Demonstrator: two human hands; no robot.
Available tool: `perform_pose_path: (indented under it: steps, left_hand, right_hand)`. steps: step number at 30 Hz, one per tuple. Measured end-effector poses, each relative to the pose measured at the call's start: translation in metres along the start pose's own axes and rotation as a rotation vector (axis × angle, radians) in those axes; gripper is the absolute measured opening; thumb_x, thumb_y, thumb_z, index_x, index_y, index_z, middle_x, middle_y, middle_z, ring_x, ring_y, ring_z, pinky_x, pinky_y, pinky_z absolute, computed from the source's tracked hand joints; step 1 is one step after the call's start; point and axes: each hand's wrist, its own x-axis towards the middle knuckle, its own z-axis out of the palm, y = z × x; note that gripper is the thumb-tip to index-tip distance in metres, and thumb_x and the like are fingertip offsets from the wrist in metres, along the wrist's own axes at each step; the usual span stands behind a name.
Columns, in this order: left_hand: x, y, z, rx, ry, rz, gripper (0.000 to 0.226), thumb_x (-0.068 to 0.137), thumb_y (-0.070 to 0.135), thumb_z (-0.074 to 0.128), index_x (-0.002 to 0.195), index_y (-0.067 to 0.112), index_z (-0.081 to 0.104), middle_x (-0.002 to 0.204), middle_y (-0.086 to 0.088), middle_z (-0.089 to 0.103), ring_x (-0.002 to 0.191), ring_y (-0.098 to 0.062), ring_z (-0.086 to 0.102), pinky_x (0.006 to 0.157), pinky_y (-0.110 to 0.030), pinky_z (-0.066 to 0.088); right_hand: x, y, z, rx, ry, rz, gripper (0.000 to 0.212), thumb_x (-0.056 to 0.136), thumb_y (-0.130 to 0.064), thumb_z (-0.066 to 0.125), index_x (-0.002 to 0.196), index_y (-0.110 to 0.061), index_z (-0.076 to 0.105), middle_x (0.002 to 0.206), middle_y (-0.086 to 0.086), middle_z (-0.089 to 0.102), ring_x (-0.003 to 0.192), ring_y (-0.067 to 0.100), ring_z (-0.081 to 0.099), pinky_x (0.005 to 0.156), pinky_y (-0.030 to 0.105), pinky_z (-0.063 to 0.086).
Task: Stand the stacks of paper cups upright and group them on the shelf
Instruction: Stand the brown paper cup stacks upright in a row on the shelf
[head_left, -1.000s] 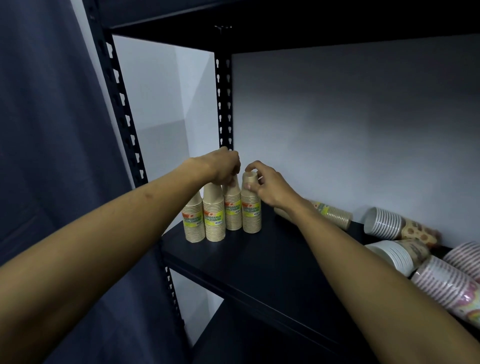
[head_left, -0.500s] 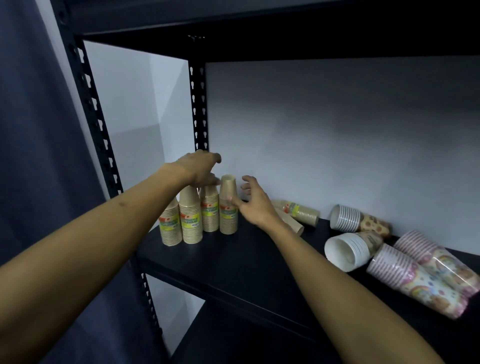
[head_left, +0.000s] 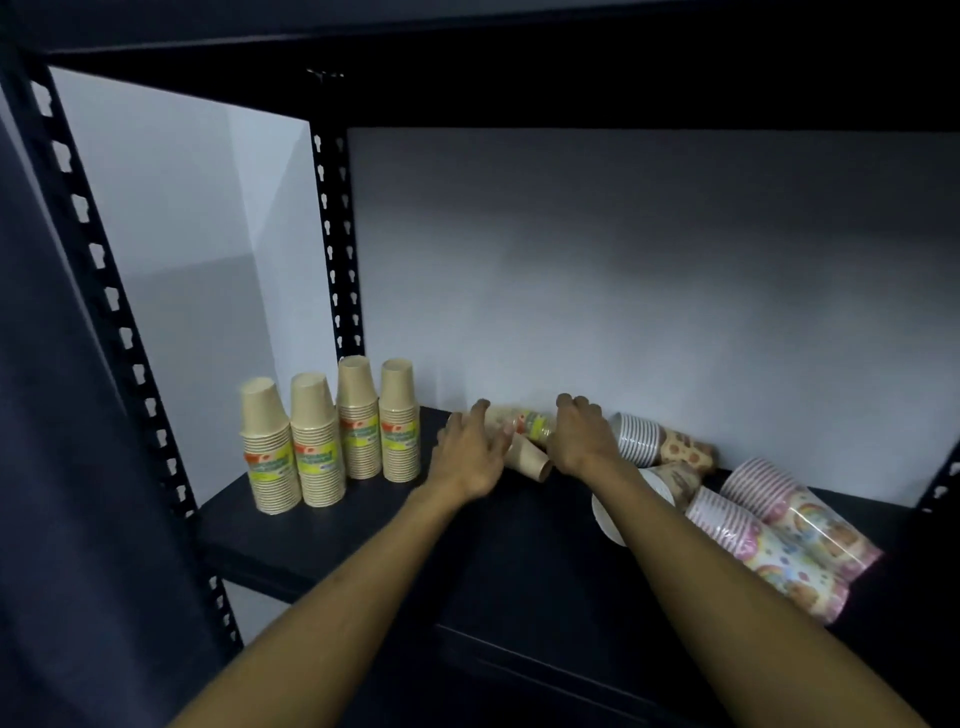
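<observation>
Now our left hand (head_left: 470, 457) and right hand (head_left: 579, 441), both open and empty, flank the toppled tan stacks (head_left: 524, 439) at frame centre, ready to lift them.

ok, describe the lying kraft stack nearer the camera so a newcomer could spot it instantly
Start at the four upright kraft stacks at the shelf's left end, then go right to the two hands. Between the left hand and right hand lie two kraft stacks; it is the plain front stack, open end toward the camera, unlike the labelled one behind.
</observation>
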Motion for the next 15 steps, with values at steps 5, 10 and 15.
perform_pose_path:
  steps: [5,10,15]
  left_hand:
    - [0.012,-0.009,0.032,-0.089,0.009,-0.166,0.071,0.095,0.069,0.033,0.156,0.038,0.016,0.164,-0.014,0.019,0.146,-0.038,0.025,0.118,-0.050,0.020]
    - [0.010,-0.021,0.034,-0.155,0.072,-0.125,0.069,0.092,0.061,0.048,0.153,0.040,0.026,0.156,-0.005,0.039,0.141,-0.031,0.033,0.114,-0.045,0.024]
    - [0.000,-0.032,0.031,-0.284,0.086,-0.080,0.069,0.091,0.057,0.052,0.153,0.037,0.031,0.156,0.000,0.040,0.142,-0.024,0.035,0.116,-0.045,0.031]
  right_hand:
    - [0.008,0.007,0.002,-0.139,-0.058,-0.075,0.029,0.090,-0.009,0.053,0.119,-0.008,0.053,0.125,0.015,0.057,0.116,0.034,0.052,0.090,0.041,0.045]
    - [0.011,0.000,0.002,-0.198,-0.038,-0.106,0.034,0.089,-0.002,0.056,0.122,-0.005,0.051,0.129,0.016,0.052,0.120,0.033,0.047,0.095,0.039,0.041]
    - [0.011,-0.005,0.002,-0.272,-0.128,-0.106,0.046,0.089,-0.014,0.063,0.130,-0.006,0.046,0.135,0.018,0.043,0.123,0.034,0.043,0.100,0.038,0.039]
